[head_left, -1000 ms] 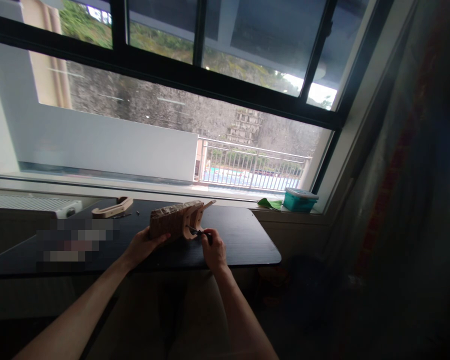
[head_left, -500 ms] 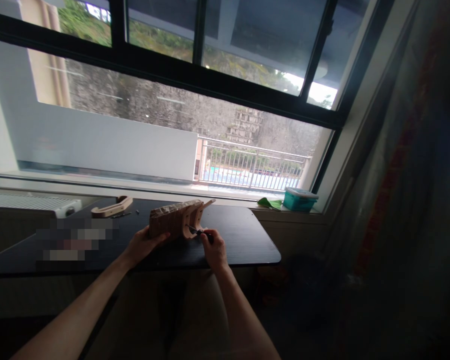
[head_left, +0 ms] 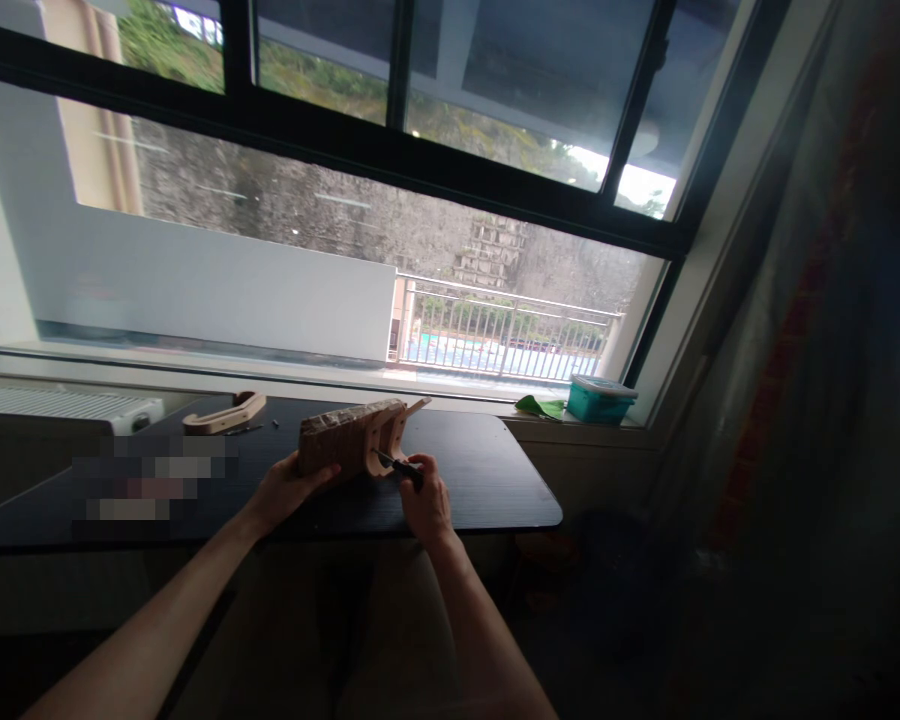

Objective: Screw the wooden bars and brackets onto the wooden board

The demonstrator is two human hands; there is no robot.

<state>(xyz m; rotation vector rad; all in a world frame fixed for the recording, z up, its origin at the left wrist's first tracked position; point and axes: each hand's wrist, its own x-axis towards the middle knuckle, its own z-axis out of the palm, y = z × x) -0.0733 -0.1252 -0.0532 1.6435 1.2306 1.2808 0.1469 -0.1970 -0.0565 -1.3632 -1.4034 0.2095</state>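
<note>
A brown block-like piece (head_left: 335,440), its top wrapped in something shiny, stands tilted on the dark table. My left hand (head_left: 289,490) grips its near left side, thumb along the front. At its right end sits a pale wooden curved bracket (head_left: 373,450) with small holes. My right hand (head_left: 426,503) is closed around the dark handle of a screwdriver (head_left: 405,468), whose thin tip meets the bracket. Another curved wooden piece (head_left: 225,415) lies at the table's back left, with a thin dark item (head_left: 244,430) beside it, too small to name.
The black table (head_left: 487,480) has a rounded right corner. On the window sill stand a teal lidded box (head_left: 601,398) and a green leaf-like item (head_left: 540,406). A white radiator (head_left: 60,402) is at the left, below the large window. A blurred patch covers part of the table.
My right hand has turned slightly around the screwdriver, and more of its handle shows. The left hand and the block stay in place.
</note>
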